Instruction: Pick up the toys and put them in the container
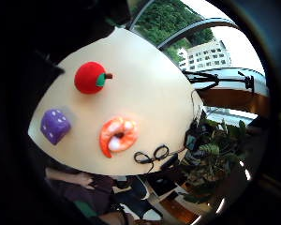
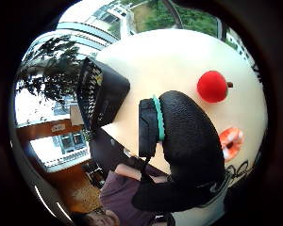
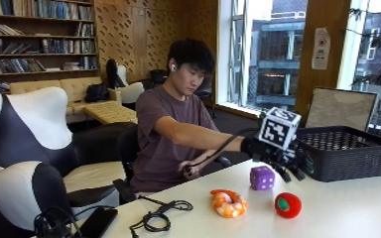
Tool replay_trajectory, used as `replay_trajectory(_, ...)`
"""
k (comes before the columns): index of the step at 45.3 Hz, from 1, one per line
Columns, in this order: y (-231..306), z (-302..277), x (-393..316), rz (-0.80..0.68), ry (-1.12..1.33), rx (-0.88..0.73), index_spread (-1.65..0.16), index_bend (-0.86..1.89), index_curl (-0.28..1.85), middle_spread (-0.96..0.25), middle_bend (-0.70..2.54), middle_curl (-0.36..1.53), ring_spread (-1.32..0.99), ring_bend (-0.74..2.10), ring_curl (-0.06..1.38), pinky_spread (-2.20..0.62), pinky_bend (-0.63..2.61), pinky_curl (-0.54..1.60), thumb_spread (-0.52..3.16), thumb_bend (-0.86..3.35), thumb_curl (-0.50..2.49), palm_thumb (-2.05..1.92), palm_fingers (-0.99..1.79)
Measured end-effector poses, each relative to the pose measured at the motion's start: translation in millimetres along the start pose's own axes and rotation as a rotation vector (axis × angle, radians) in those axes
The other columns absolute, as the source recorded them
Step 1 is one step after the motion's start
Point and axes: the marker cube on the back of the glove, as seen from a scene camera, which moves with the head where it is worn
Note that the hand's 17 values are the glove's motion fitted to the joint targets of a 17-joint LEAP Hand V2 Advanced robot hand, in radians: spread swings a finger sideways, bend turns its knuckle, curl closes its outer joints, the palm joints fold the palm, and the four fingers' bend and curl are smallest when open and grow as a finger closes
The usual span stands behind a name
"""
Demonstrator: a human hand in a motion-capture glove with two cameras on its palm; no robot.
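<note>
While the gloved right hand (image 3: 278, 157) hovers above the purple plush die (image 3: 262, 177), fingers hanging uncurled and holding nothing, the orange plush shrimp (image 3: 228, 202) and red plush apple (image 3: 287, 205) lie on the pale surface (image 3: 349, 208) near the black plastic basket (image 3: 344, 151).

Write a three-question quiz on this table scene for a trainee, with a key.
1. True or false: the purple dice already lies inside the black basket.
2. Which toy lies between the purple dice and the red apple in the outside view?
A. the orange shrimp
B. a yellow banana
C. a blue car
3. Fill in: the gloved right hand is above the ____, beside the black basket.

Key: 1 false; 2 A; 3 purple dice.
</note>
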Motion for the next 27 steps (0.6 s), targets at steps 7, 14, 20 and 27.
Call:
replay_trajectory(7,-33.5,79.3,7.2,-0.013,0.000,-0.148,-0.28,0.11,0.17,-0.06,0.11,0.23,-0.01,0.45,0.20,0.03,0.87,0.36,1.47,-0.03,0.13,-0.06,-0.19)
replay_trajectory(14,-51.5,117.1,14.1,-0.071,0.035,-0.010,-0.30,0.25,0.23,-0.08,0.09,0.20,0.00,0.40,0.20,0.03,0.87,0.36,1.45,-0.02,0.15,-0.03,-0.09)
replay_trajectory(20,-59.7,121.5,15.9,-0.049,0.044,0.127,-0.29,0.35,0.27,-0.08,0.25,0.22,-0.11,0.64,0.25,-0.05,0.86,0.34,1.48,0.03,0.20,0.07,0.46)
replay_trajectory(27,-68.3,115.4,10.7,-0.002,0.031,0.219,-0.28,0.27,0.27,-0.16,0.44,0.30,-0.25,0.96,0.35,-0.23,0.92,0.35,1.44,0.19,0.34,0.43,0.96)
